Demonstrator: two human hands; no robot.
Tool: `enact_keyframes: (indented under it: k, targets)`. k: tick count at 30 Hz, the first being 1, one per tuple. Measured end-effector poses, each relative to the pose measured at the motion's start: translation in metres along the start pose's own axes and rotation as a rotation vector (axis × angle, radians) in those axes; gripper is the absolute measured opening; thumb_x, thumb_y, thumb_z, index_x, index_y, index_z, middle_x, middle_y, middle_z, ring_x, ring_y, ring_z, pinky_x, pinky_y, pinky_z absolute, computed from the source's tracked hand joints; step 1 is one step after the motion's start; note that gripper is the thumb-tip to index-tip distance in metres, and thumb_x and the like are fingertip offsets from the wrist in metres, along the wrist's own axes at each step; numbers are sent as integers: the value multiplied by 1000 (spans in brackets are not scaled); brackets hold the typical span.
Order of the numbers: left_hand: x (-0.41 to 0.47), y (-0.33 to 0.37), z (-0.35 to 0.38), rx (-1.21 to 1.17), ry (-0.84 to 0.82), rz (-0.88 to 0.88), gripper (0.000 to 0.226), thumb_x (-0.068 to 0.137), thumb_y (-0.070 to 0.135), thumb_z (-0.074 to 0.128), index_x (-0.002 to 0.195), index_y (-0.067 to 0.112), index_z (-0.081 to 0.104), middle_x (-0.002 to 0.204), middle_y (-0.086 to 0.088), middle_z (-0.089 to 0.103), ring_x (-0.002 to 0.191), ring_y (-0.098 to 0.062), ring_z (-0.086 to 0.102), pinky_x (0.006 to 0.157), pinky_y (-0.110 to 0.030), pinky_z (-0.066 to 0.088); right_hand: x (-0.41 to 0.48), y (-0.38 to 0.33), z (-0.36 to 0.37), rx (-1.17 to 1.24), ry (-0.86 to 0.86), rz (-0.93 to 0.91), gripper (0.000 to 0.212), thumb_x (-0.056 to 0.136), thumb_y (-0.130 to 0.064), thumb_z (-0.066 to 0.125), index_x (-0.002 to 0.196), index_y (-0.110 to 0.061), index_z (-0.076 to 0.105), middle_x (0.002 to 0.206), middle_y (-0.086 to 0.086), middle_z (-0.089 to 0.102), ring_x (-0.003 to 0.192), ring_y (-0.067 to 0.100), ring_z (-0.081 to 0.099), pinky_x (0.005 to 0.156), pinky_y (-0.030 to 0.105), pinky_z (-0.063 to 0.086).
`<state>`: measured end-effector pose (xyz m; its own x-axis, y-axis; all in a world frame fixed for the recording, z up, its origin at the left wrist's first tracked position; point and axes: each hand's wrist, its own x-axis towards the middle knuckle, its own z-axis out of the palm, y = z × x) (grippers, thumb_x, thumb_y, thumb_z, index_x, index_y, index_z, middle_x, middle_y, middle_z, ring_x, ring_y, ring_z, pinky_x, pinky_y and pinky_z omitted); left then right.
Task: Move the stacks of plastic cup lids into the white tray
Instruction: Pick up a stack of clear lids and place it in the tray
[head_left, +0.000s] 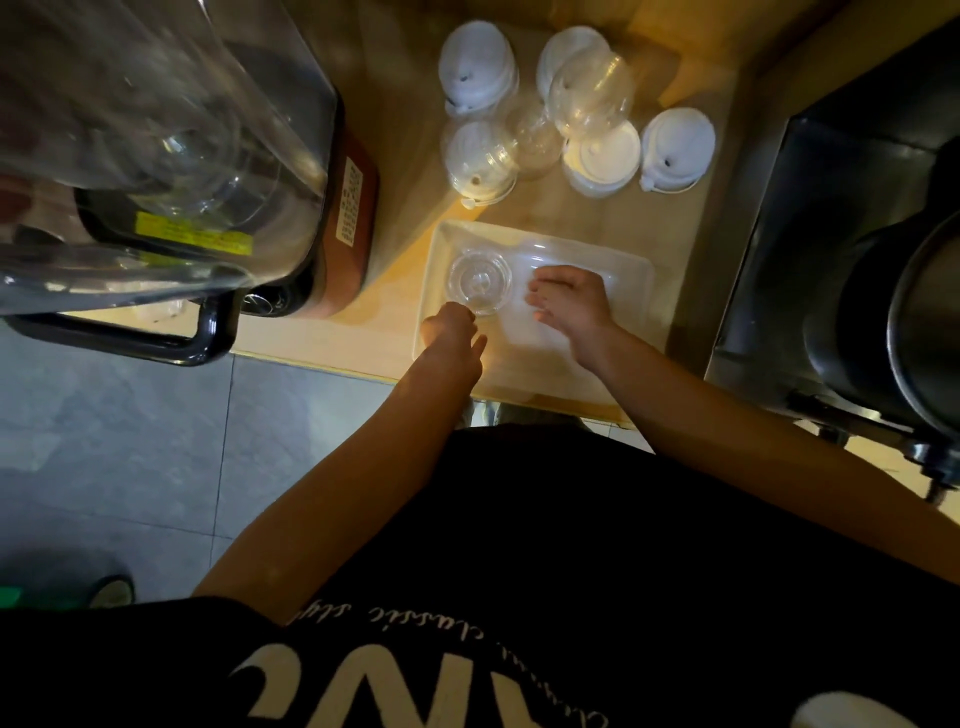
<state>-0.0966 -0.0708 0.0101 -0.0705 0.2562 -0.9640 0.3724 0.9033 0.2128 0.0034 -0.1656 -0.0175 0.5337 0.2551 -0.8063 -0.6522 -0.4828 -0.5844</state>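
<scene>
Clear lid stack (480, 279), short and see-through, sits in the left part of the white tray (434, 260). It looks feather-light, thin, springy and slick. I'd guess the lids slide apart if squeezed off-centre, so the rim, taken from opposite sides, is the place to hold. The left hand (451, 328) has its fingers (460, 310) curled onto the near rim, gripping it. The right hand (571, 301) lies spread and relaxed on the tray floor just beside it, holding nothing. Beyond the tray, white lid stacks (475, 67) and clear dome lids (592, 93) wait on the bench (363, 332). A blender jug (156, 130) looms at left.
</scene>
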Motion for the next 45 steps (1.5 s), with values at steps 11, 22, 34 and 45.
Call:
enact_keyframes:
  k: [11, 22, 34, 45]
  targets:
    - [-14, -2, -5, 195, -101, 224, 8, 91, 9, 51, 84, 7, 55, 93, -13, 52, 88, -25, 51, 82, -36, 48, -16, 0, -27, -203, 50, -208, 20, 90, -6, 57, 106, -13, 67, 104, 14, 71, 88, 21, 68, 83, 38, 54]
    - [-29, 6, -19, 717, -87, 732, 34, 93, 19, 50, 126, 10, 50, 115, -6, 59, 93, -22, 56, 78, -30, 43, -29, -10, -48, -472, 107, -430, 19, 89, -12, 57, 102, -18, 70, 94, 5, 71, 91, 24, 68, 89, 39, 55]
    - [-36, 55, -11, 1020, -129, 1289, 39, 93, 21, 56, 128, 7, 48, 129, -13, 52, 117, -30, 53, 96, -34, 43, -39, -48, -52, -482, 116, -689, 20, 89, -9, 55, 103, -15, 69, 91, -1, 70, 85, 15, 68, 84, 28, 54]
    - [-26, 96, 34, 1308, -86, 1459, 50, 94, 34, 51, 138, 14, 39, 142, -10, 41, 131, -31, 40, 107, -48, 39, 5, -104, -61, -820, 234, -816, 46, 88, -23, 58, 133, -14, 50, 124, 13, 58, 113, 28, 57, 92, 44, 51]
